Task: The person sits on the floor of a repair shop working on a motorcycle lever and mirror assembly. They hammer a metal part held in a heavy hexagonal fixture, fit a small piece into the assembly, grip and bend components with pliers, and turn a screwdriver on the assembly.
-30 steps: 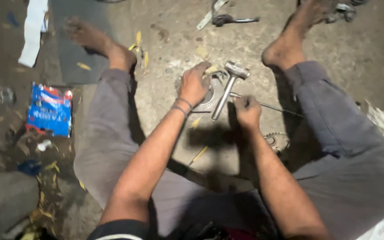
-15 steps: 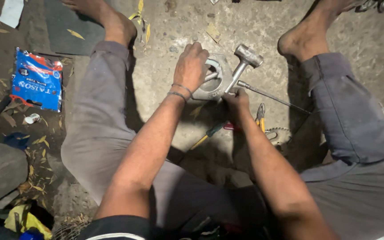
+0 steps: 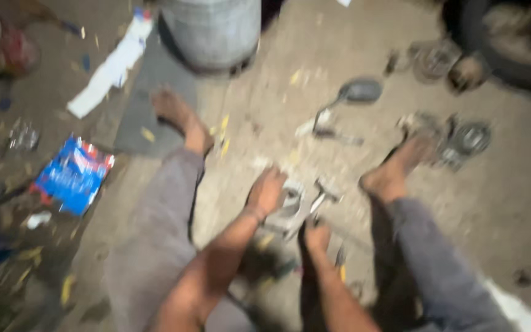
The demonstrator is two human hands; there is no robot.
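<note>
I sit on a dirty concrete floor with my legs spread. My left hand (image 3: 267, 192) presses down on a round silver metal part (image 3: 290, 208) lying between my feet. My right hand (image 3: 316, 237) grips the handle of a hammer (image 3: 321, 198), whose head rests against that metal part. The picture is blurred by motion, so fine detail of the fingers is lost.
A blue and red packet (image 3: 72, 175) lies left of my left leg. A grey metal drum (image 3: 211, 31) stands at the top. A rear-view mirror (image 3: 354, 93) and metal engine parts (image 3: 462, 140) lie beyond my right foot (image 3: 394, 169). A tyre (image 3: 511, 43) is at the top right.
The camera has tilted up and pulled back, so the drum, mirror and tyre have come into view. My hands stay on the metal part and hammer.
</note>
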